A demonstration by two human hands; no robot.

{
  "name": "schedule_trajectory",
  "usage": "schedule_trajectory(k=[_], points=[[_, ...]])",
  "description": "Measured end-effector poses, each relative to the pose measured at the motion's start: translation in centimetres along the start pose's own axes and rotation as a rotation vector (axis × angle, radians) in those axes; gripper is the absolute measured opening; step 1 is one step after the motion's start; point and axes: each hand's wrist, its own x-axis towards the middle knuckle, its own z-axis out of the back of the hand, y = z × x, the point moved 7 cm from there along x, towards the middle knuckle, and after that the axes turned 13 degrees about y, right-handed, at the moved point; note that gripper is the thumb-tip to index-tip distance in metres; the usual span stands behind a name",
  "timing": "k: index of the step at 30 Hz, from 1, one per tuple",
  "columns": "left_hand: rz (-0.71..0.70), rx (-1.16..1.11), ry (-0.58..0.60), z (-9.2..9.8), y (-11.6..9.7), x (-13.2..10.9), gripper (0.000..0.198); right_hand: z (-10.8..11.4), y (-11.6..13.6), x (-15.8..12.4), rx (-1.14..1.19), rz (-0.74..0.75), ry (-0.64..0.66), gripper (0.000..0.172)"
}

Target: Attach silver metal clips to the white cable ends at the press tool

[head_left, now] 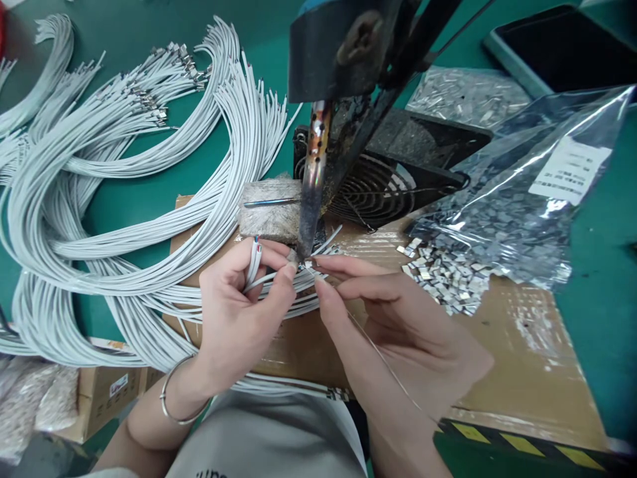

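A soldering iron (pixel 314 172) hangs from a dark stand, its tip pointing down between my two hands. My left hand (pixel 246 302) is closed around a few white cables (pixel 253 262), with thumb and forefinger pinching at the tip. Beside the tip lies a small metal connector (pixel 308 265). Thin solder wire (pixel 383 358) runs under my right hand (pixel 393 325), whose thumb and fingers are pinched close to the connector. More white cable ends lie beneath the fingertips on the brown cardboard (pixel 527 372). Exact contact at the tip is too small to tell.
Bundles of white cables (pixel 124 279) cover the left side. A worn block (pixel 271 209) and a black fan (pixel 383 186) stand behind the iron. Right of it lie loose metal pieces (pixel 448 279), a labelled plastic bag (pixel 527 192) and a dark-screened device (pixel 562 50).
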Motion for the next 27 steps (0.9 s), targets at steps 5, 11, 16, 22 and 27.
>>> schedule_trajectory(k=[5, 11, 16, 22, 27], points=[[0.003, 0.010, -0.010, 0.10, -0.08, 0.01, 0.016, 0.07, 0.03, -0.14, 0.000, -0.036, -0.042, 0.022], [-0.003, -0.006, 0.005, 0.04, 0.00, 0.04, 0.017, -0.15, -0.13, -0.06, 0.003, -0.015, 0.012, 0.024], [-0.002, -0.007, 0.019, -0.02, 0.14, 0.06, 0.017, 0.08, -0.26, -0.04, 0.008, 0.006, 0.011, 0.025], [-0.010, 0.005, 0.015, 0.06, -0.01, -0.03, 0.017, 0.14, -0.09, -0.15, 0.003, -0.006, -0.005, 0.026], [-0.032, 0.002, 0.013, 0.07, 0.07, -0.01, 0.017, 0.14, -0.03, -0.02, -0.014, 0.023, -0.002, 0.023]])
